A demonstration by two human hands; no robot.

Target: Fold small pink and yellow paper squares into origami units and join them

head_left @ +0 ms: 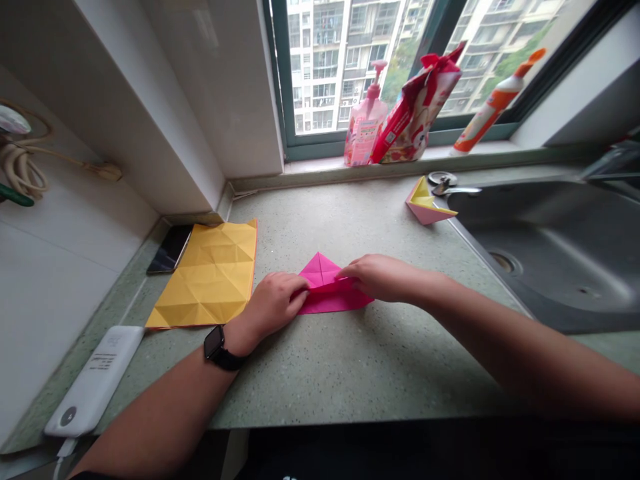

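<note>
Your left hand [273,305] and right hand [377,278] press in from either side on the folded band of the pink origami paper [327,297], fingers closed, seemingly to hold its layers flat against the speckled countertop [350,363]. The paper lies mid-counter, between a creased yellow sheet [210,280] and a steel sink [545,267], below a green-framed window [313,148].

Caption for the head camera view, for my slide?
Left hand and right hand press folded pink paper on a counter beside creased yellow paper.

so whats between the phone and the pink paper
The yellow creased paper sheet lies there in the head view, between the phone and the pink folded paper, with the left hand at the pink paper's edge.
</note>
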